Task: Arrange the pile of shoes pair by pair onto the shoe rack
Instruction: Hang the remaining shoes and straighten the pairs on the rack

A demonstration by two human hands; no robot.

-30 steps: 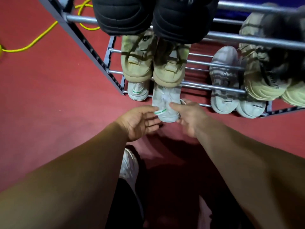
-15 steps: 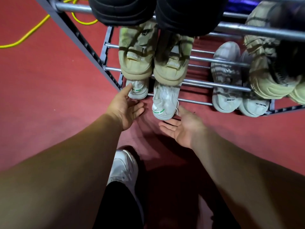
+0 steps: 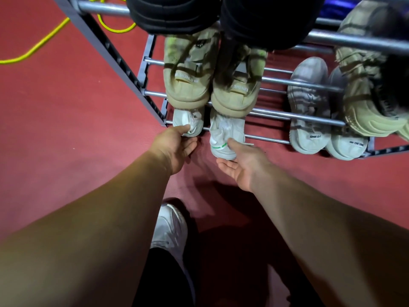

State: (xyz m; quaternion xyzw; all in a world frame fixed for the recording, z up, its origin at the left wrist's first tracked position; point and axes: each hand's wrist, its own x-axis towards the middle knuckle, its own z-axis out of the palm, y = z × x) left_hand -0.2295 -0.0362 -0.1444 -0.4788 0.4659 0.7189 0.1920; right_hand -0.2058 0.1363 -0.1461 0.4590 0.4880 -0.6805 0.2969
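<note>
A grey metal shoe rack stands on the red floor. On its bottom tier sit two white shoes with green heel stripes. The left white shoe lies deep under the tier above. The right white shoe sticks out past the front bar. My left hand touches the left shoe's heel with its thumb, fingers loosely curled below. My right hand is palm up under the right shoe's heel, and its thumb presses on the heel.
A beige pair sits on the tier above, and black shoes on the top tier. A grey-white pair and more beige shoes fill the right side. A yellow cable lies at far left. My own white shoe is below.
The right white shoe has slid deeper onto the bottom tier. My left hand moved left to the other white shoe's heel. My right hand let go, opened, then closed its thumb on the heel again.
</note>
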